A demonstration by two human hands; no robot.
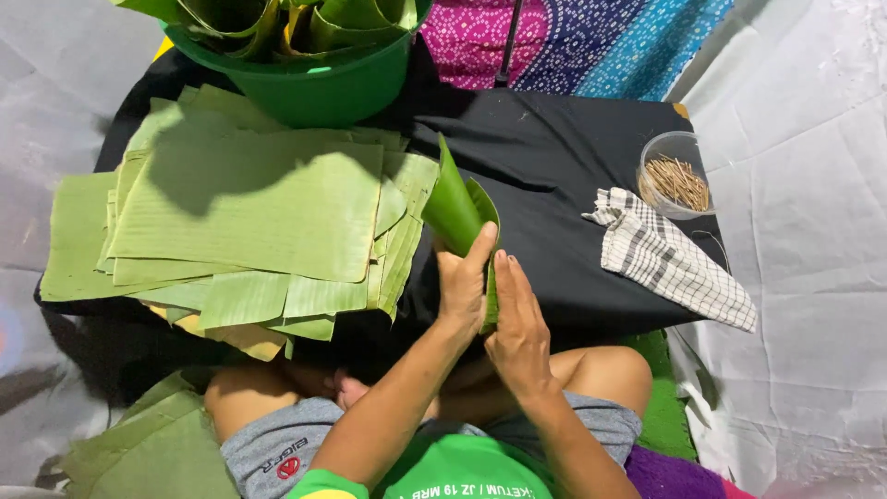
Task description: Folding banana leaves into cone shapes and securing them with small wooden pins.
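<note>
Midway through rolling a leaf cone [459, 214], judging by the half-closed wrap: left hand [462, 285] curled around the cone's lower end, thumb up along its side, and right hand [519, 325] flat with fingers pressed together against the seam, so the cone rises up and away from between both palms. Calls next, probably, for pinning that overlap, with a firm hold kept meanwhile. Left of the cone, a stack of cut leaves [249, 208]; right of it, a checked cloth [670, 259], then a clear bowl of thin sticks [676, 177]; beyond it, a green tub [319, 88] holding finished cones.
</note>
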